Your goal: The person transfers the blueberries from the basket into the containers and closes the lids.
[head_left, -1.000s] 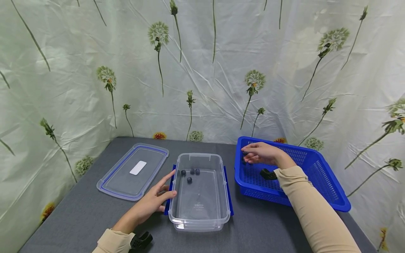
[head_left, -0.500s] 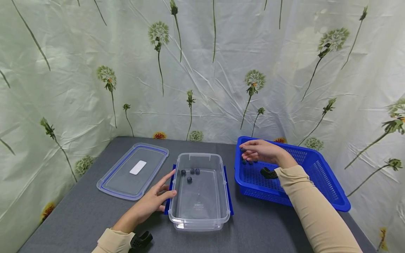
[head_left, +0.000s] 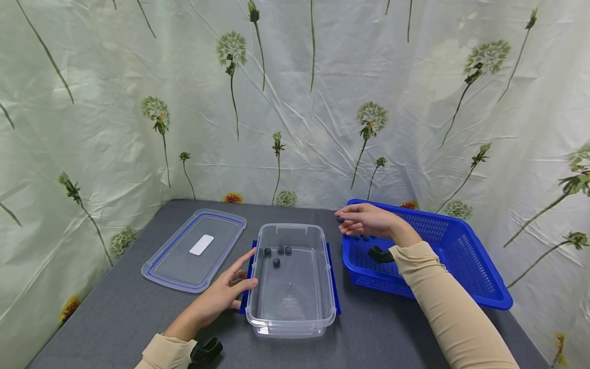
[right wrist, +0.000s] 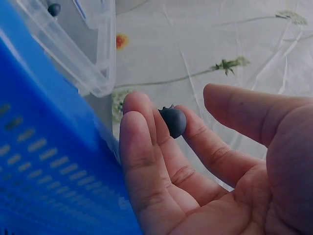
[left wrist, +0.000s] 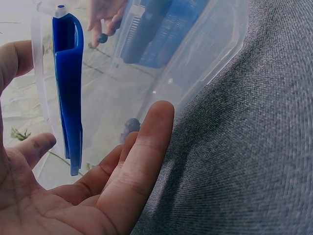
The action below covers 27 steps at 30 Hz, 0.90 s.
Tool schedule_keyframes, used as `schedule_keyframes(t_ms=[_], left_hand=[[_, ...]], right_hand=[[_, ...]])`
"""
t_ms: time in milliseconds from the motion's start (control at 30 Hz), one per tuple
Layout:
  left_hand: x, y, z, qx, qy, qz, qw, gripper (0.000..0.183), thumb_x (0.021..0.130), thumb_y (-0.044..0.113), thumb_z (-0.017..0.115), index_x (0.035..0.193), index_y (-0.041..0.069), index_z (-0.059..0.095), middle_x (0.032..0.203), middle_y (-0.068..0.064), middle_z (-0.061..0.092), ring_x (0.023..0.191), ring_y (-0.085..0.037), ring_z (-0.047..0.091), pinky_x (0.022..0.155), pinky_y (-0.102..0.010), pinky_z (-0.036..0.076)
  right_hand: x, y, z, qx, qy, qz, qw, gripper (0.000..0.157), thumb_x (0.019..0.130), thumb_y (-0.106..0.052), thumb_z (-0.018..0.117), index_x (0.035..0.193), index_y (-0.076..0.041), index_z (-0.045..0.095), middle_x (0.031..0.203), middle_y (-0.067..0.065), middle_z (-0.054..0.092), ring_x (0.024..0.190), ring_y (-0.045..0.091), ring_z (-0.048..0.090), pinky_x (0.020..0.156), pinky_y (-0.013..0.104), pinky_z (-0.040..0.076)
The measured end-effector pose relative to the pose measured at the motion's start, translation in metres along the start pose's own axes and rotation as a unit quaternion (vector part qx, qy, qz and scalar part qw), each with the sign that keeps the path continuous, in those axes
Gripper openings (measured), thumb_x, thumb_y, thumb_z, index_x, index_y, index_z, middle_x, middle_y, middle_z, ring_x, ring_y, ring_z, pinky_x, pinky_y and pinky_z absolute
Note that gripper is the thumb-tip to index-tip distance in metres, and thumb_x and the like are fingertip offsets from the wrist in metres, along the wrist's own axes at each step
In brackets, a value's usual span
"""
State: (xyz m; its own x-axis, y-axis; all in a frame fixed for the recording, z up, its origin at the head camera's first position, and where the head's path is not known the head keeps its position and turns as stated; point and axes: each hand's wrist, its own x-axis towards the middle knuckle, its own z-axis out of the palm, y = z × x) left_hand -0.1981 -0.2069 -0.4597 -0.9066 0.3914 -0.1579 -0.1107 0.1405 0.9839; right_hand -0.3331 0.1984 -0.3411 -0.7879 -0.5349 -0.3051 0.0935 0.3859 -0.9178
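Observation:
My right hand [head_left: 371,220] holds a blueberry [head_left: 339,220] at its fingertips, over the left far rim of a blue plastic basket [head_left: 475,261]. In the right wrist view the berry [right wrist: 174,122] sits between the fingers, and the thumb stands apart from it. Several blueberries [head_left: 276,263] lie toward the far end of a clear plastic container [head_left: 295,297]. My left hand [head_left: 221,297] rests against the container's left side by its blue clip [left wrist: 68,88], fingers loosely extended. A few more blueberries [head_left: 366,238] show in the basket below my right hand.
A clear lid [head_left: 184,261] with a blue seal and a white label lies flat left of the container. Grey cloth [head_left: 115,318] covers the table. Behind stands a white curtain [head_left: 313,128] printed with dandelions.
My right hand has risen from inside the basket and shifted left to its rim, with the blueberry in its fingers. The left hand and the container stay where they were.

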Motion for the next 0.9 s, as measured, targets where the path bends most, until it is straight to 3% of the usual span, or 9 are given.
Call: schedule_keyframes(t_ms=[200, 367, 500, 667, 900], left_hand=[[0.0, 0.001, 0.001, 0.0, -0.003, 0.004, 1.0, 0.078, 0.111, 0.027, 0.06, 0.173, 0.039, 0.014, 0.157, -0.035, 0.037, 0.123, -0.035, 0.064, 0.092, -0.055, 0.064], [0.0, 0.001, 0.001, 0.004, -0.001, 0.001, 1.0, 0.077, 0.111, 0.029, 0.061, 0.172, 0.04, 0.015, 0.158, -0.035, 0.037, 0.125, -0.037, 0.063, 0.093, -0.057, 0.063], [0.001, 0.001, 0.001, 0.009, 0.002, -0.002, 1.0, 0.077, 0.11, 0.029, 0.061, 0.172, 0.04, 0.015, 0.158, -0.035, 0.037, 0.126, -0.038, 0.063, 0.093, -0.058, 0.063], [0.001, 0.001, 0.001, 0.008, 0.002, -0.003, 1.0, 0.077, 0.11, 0.029, 0.061, 0.172, 0.04, 0.016, 0.158, -0.034, 0.037, 0.125, -0.037, 0.063, 0.093, -0.058, 0.063], [0.001, 0.001, 0.0, 0.003, 0.003, -0.005, 1.0, 0.078, 0.11, 0.03, 0.061, 0.172, 0.04, 0.015, 0.158, -0.035, 0.037, 0.124, -0.036, 0.063, 0.092, -0.056, 0.063]], right_hand=[[0.007, -0.005, 0.013, 0.004, -0.008, -0.003, 1.0, 0.049, 0.117, -0.019, 0.046, 0.158, 0.007, 0.041, 0.11, 0.005, 0.073, 0.103, 0.013, 0.074, 0.093, 0.026, 0.061], [0.015, -0.009, 0.027, -0.006, -0.012, 0.001, 1.0, 0.048, 0.117, -0.02, 0.047, 0.157, 0.005, 0.043, 0.124, 0.019, 0.071, 0.11, 0.019, 0.074, 0.093, 0.027, 0.062], [0.022, -0.01, 0.037, -0.013, -0.02, 0.002, 1.0, 0.048, 0.116, -0.018, 0.048, 0.158, 0.004, 0.044, 0.126, 0.018, 0.07, 0.116, 0.025, 0.072, 0.095, 0.03, 0.061], [0.027, -0.011, 0.05, -0.019, -0.032, 0.002, 0.999, 0.049, 0.115, -0.018, 0.05, 0.158, 0.004, 0.044, 0.128, 0.017, 0.07, 0.118, 0.026, 0.071, 0.105, 0.039, 0.059], [0.035, -0.018, 0.067, -0.022, -0.053, 0.003, 0.998, 0.051, 0.116, -0.02, 0.049, 0.16, 0.004, 0.042, 0.136, 0.022, 0.069, 0.114, 0.018, 0.073, 0.12, 0.057, 0.045]])
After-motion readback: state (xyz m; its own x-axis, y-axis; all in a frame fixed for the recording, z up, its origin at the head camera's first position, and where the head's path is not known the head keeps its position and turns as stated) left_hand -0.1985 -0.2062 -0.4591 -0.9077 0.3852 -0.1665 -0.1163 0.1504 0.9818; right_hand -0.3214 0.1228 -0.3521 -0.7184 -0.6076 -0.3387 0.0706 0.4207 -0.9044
